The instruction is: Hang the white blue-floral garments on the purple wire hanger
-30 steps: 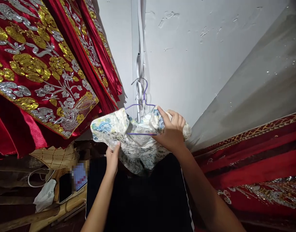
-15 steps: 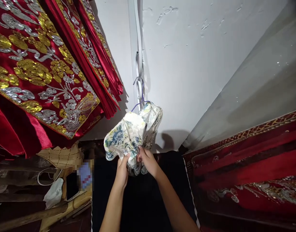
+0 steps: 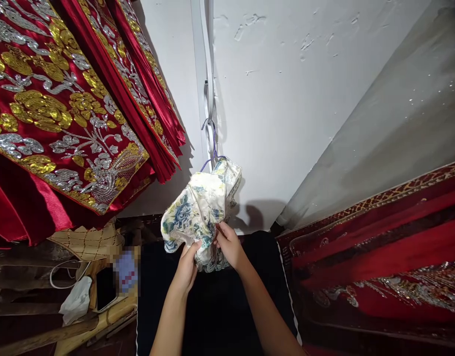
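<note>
A cream garment (image 3: 208,190) with blue and yellow flowers hangs from a thin purple hanger (image 3: 214,153), hooked on a pale metal hook (image 3: 208,99) at the wall. My left hand (image 3: 188,262) is closed on the garment's lower front, thumb on top of the cloth. To its right, my right hand (image 3: 229,244) pinches the cloth at the front edge, fingertips partly hidden in the folds. Grey-blue fringe-like trim shows below, between the two hands. What lies inside the garment is out of sight.
Red garments (image 3: 64,113) with gold and silver embroidery hang at the left. Below them a wooden chair or rack (image 3: 112,316) bears a phone (image 3: 106,289), a crumpled white tissue (image 3: 77,299) and a white cable (image 3: 55,274). More red embroidered cloth (image 3: 398,277) is on the right.
The right hand has shifted slightly up and right on the cloth, and more fringe shows between the hands. Both hands keep hold; the view has moved a little.
</note>
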A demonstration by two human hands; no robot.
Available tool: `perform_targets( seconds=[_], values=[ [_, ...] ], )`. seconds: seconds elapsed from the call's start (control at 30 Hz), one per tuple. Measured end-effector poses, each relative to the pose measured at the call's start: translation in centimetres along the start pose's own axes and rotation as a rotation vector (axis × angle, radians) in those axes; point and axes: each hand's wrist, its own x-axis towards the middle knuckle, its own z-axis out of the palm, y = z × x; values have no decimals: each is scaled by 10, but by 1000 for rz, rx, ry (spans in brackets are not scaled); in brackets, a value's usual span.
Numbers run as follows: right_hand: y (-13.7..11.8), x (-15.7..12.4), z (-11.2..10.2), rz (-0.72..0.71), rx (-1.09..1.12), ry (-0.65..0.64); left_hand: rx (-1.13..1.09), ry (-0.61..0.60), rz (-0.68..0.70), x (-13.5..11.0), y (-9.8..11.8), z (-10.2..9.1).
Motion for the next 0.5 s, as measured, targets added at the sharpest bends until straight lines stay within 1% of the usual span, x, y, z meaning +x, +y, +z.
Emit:
perform_targets(
  seconds=[0.1,0.17,0.2,0.23,0.27,0.37,0.4,0.43,0.47,0.5],
  values=[
    [3,1,-2,18,-11,14,5,38,-5,5,-2,-2],
    [7,1,-6,38,-31,44,36,74,53,13,-4,-7],
    [9,1,-9,40,-50,54,82,100,118,17,-6,-10],
    [10,1,-12,38,-73,56,162,147,214,20,-7,-14],
    [10,1,-15,35,-96,52,274,218,336,23,-9,-18],
    [7,-1,-20,45,-164,14,693,481,729,27,-14,-25],
    [5,-2,-20,49,-182,-3,808,511,828,27,-17,-25],
    [3,-3,-18,51,-194,-23,900,475,891,26,-19,-23],
    [1,-3,-16,50,-196,-44,966,385,917,25,-22,-20],
    [0,-4,-14,47,-186,-61,1002,269,911,25,-24,-17]
  ],
)
